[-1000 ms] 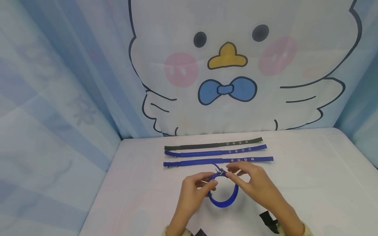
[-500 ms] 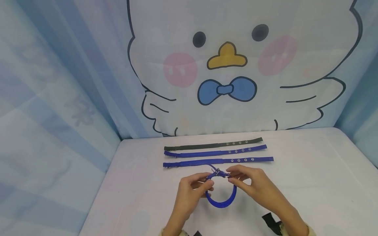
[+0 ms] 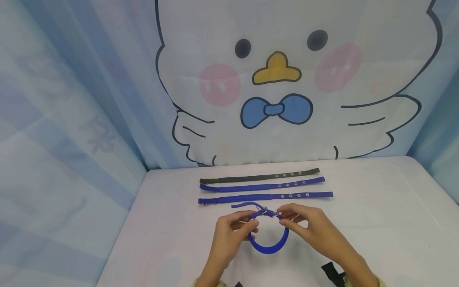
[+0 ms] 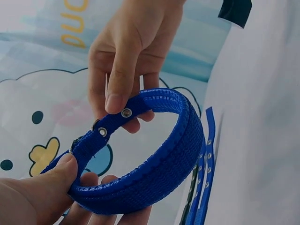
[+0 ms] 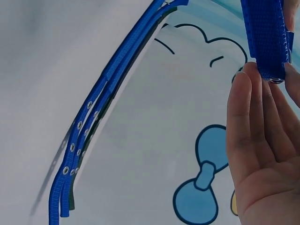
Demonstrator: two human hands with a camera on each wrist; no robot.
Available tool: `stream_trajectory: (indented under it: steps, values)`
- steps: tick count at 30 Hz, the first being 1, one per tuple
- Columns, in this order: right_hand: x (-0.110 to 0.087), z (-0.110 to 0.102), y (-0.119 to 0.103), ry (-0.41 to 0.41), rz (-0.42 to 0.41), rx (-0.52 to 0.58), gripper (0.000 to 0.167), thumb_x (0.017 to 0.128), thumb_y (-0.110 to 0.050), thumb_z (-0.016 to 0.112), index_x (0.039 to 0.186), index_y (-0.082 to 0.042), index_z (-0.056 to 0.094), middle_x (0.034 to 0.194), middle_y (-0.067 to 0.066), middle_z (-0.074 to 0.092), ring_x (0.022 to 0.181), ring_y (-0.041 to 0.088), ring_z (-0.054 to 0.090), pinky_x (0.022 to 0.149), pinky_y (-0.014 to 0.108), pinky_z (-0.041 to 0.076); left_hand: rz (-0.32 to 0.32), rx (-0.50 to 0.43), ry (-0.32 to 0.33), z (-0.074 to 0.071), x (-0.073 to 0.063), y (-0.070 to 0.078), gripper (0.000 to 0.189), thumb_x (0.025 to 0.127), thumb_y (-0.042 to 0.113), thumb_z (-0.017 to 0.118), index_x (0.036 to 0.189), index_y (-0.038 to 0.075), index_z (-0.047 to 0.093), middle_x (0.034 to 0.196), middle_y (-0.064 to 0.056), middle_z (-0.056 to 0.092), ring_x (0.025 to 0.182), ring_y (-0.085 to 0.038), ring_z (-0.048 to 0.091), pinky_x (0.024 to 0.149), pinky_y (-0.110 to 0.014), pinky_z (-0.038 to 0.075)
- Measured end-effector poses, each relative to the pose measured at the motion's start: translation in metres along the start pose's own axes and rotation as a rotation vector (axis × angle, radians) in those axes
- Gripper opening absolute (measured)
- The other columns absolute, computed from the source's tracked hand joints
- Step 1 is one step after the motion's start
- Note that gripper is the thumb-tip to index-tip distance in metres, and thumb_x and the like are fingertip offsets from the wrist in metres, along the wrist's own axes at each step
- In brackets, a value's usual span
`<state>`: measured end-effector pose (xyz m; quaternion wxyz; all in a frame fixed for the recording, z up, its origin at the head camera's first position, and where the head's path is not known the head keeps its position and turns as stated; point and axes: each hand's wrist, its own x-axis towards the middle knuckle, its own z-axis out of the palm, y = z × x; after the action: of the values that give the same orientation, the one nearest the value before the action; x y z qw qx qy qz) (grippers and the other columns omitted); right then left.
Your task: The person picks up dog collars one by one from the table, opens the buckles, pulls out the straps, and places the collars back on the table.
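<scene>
A blue pet collar [image 3: 269, 250] is held up as a ring, its buckle [image 3: 264, 211] at the top and the loose strap end [image 3: 247, 204] reaching out to the left. My left hand [image 3: 229, 237] grips the ring's left side between thumb and fingers. On the upper right, my right hand [image 3: 315, 227] pinches the band beside the metal fittings. Seen from the left wrist, the right thumb [image 4: 120, 79] lies on the band next to an eyelet [image 4: 126, 112], and the padded part [image 4: 154, 173] curves between the hands. Part of the buckle is hidden there.
Behind the hands, two flat blue collars [image 3: 244, 197] [image 3: 247, 187] and a dark green collar [image 3: 247, 178] lie side by side on the white table [image 3: 172, 239]. A cartoon-printed curtain [image 3: 272, 139] stands at the back edge.
The strap end has come through further and now points left. My right hand has shifted slightly right and down from the buckle to the band. The flat collars have not moved.
</scene>
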<state>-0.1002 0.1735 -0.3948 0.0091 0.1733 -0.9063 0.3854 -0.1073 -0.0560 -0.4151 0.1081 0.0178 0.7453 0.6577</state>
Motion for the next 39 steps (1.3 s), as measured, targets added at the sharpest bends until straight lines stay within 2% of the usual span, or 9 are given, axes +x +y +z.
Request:
stream_trajectory:
  steps: [10,15,21,26,31,39]
  values:
    - [-0.003,0.0,-0.002,0.012,0.014,0.003,0.024,0.089,-0.015,0.074,0.113,-0.015,0.069,0.099,-0.007,0.074,0.088,0.007,0.07,0.08,0.028,0.061,0.01,0.018,0.034,0.001,-0.001,0.001,0.029,0.088,0.024,0.076,0.113,0.009,0.073,0.095,-0.007,0.075,0.083,-0.017,0.073,0.069,-0.026,0.062]
    - [-0.003,0.0,0.0,0.03,0.028,-0.001,0.023,0.089,-0.015,0.074,0.112,-0.016,0.07,0.097,-0.007,0.074,0.087,0.006,0.069,0.079,0.027,0.06,0.023,-0.023,0.075,0.0,-0.001,0.001,0.028,0.09,0.02,0.074,0.113,0.004,0.072,0.096,-0.01,0.075,0.083,-0.019,0.073,0.068,-0.027,0.062]
    - [-0.004,-0.001,0.004,0.032,0.038,0.01,0.022,0.089,-0.015,0.074,0.111,-0.016,0.069,0.095,-0.011,0.072,0.086,0.004,0.068,0.078,0.024,0.06,0.034,-0.066,0.1,-0.003,0.0,0.001,0.034,0.09,0.023,0.075,0.115,0.001,0.07,0.099,-0.014,0.073,0.084,-0.02,0.074,0.07,-0.028,0.062]
    - [-0.005,-0.001,0.006,0.032,0.043,0.03,0.024,0.089,-0.011,0.075,0.112,-0.012,0.068,0.094,-0.006,0.073,0.082,0.003,0.068,0.075,0.02,0.058,0.02,-0.085,0.147,-0.005,0.0,0.003,0.036,0.09,0.021,0.074,0.119,0.002,0.068,0.099,-0.012,0.074,0.085,-0.021,0.074,0.071,-0.028,0.062]
    - [-0.006,-0.002,0.007,0.024,0.084,0.059,0.026,0.088,-0.009,0.074,0.113,-0.011,0.068,0.093,-0.004,0.072,0.08,0.003,0.067,0.075,0.019,0.058,0.014,-0.096,0.157,-0.005,0.0,0.004,0.037,0.09,0.021,0.074,0.121,0.003,0.068,0.1,-0.011,0.074,0.085,-0.02,0.074,0.072,-0.029,0.062]
    - [-0.007,0.0,0.009,0.035,0.105,0.082,0.027,0.087,-0.005,0.074,0.113,-0.01,0.067,0.091,-0.004,0.071,0.079,0.004,0.066,0.072,0.018,0.058,0.04,-0.086,0.193,-0.002,-0.002,0.002,0.035,0.09,0.022,0.074,0.121,0.005,0.07,0.102,-0.011,0.075,0.085,-0.02,0.074,0.071,-0.028,0.062]
